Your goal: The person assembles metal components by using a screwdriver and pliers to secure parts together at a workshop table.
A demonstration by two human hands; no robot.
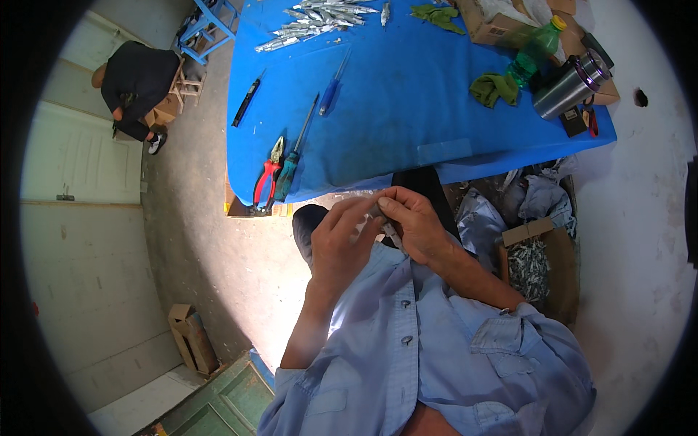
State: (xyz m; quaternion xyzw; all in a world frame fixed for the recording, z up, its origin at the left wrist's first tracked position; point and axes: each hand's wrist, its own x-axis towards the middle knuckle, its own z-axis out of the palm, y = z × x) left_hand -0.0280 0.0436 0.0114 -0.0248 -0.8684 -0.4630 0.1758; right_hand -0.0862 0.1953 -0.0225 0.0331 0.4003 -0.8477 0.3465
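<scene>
In front of my chest, below the table's near edge, both hands come together around a small grey metal piece (391,234). My right hand (416,224) pinches it between thumb and fingers. The fingers of my left hand (342,238) bend in against the same piece; they are slightly smeared, and their exact hold is partly hidden. On the blue-covered table (392,94) lie red-handled pliers (269,174), a green-handled screwdriver (289,171), a blue-handled screwdriver (331,94) and a black pen-like tool (249,100). A heap of silvery metal parts (313,22) sits at the far side.
At the table's right are a steel flask (571,87), a green bottle (538,51), green gloves (494,89) and a cardboard box (494,25). Below, another box (560,276) holds metal pieces. A person (142,83) sits bent over at the far left, beside a blue stool (207,33).
</scene>
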